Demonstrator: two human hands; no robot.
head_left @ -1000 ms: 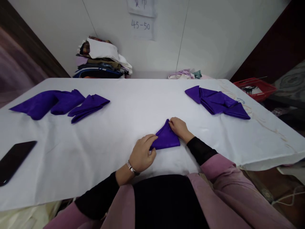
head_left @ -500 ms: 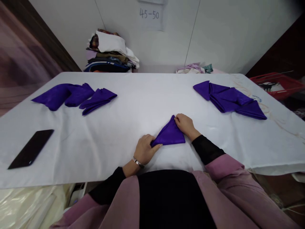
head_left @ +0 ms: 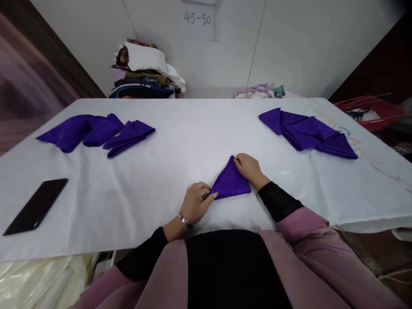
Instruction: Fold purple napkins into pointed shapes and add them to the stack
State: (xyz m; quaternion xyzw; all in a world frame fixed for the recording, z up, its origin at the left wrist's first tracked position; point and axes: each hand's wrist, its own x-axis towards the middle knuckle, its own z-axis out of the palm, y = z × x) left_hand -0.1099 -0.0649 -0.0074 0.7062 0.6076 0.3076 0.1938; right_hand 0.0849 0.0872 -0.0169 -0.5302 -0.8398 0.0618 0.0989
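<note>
A purple cloth folded into a triangle [head_left: 231, 182] lies on the white-covered table [head_left: 193, 141] close to my body. My left hand [head_left: 195, 201] pinches its left corner between thumb and fingers. At its top corner, my right hand [head_left: 249, 167] grips the edge with the fingertips. Some of the cloth at both corners is hidden under my fingers. More folded purple cloths [head_left: 305, 128] overlap in a row at the right. Over on the left lie looser purple pieces [head_left: 72, 132], with a folded one [head_left: 130, 137] beside them.
A black phone [head_left: 37, 206] rests near the left front edge. Behind the table's far edge are a stack of folded clothes [head_left: 144, 71] and a small heap of fabric [head_left: 260, 91]. A red basket [head_left: 373, 113] stands beyond the right edge. Paper marked "45-50" [head_left: 199, 19] hangs on the wall.
The view has shifted slightly. The left corner of the cloth, in my left hand's pinch, sits a little lower. My right hand stays at the top corner.
</note>
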